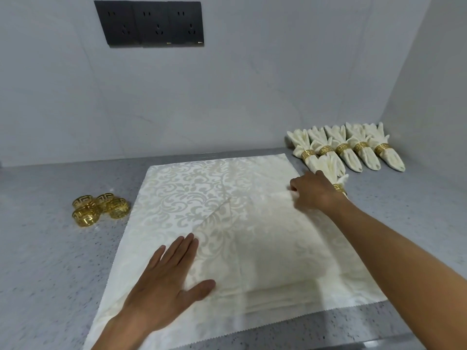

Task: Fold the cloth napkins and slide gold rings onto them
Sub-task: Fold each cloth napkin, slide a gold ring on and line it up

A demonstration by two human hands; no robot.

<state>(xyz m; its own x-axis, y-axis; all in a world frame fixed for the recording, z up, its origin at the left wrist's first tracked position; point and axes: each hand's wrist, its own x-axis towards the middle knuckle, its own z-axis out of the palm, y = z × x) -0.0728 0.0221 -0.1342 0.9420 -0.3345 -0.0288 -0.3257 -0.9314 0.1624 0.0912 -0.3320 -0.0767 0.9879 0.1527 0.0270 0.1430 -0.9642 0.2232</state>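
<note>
Napkin: cream damask cloth (202, 198) lies spread flat across the middle of the frame on the speckled grey counter (50, 248); I see creases running from its centre toward the lower left.
Left hand: my left hand (161, 281) lies palm down on the cloth's lower-left part, fingers straight and only slightly spread, thumb out to the right, pressing the fabric flat.
Right hand: my right hand (313, 193) sits at the cloth's right edge, right of centre in the frame; its fingers are curled, and the fabric is bunched at the fingertips, so I read it as a pinch on the napkin's edge.
Loose rings: four gold rings (99, 208) sit clustered at the left of the frame, just beside the cloth's left edge, touching one another.
Finished napkins: five ringed napkins (353, 150) lie in a row at the upper right, against the wall corner.
Sixth napkin: another ringed napkin (336, 173) lies in front of that row, partly hidden behind my right hand.
Wall: a dark socket panel (149, 24) sits at the upper left.
</note>
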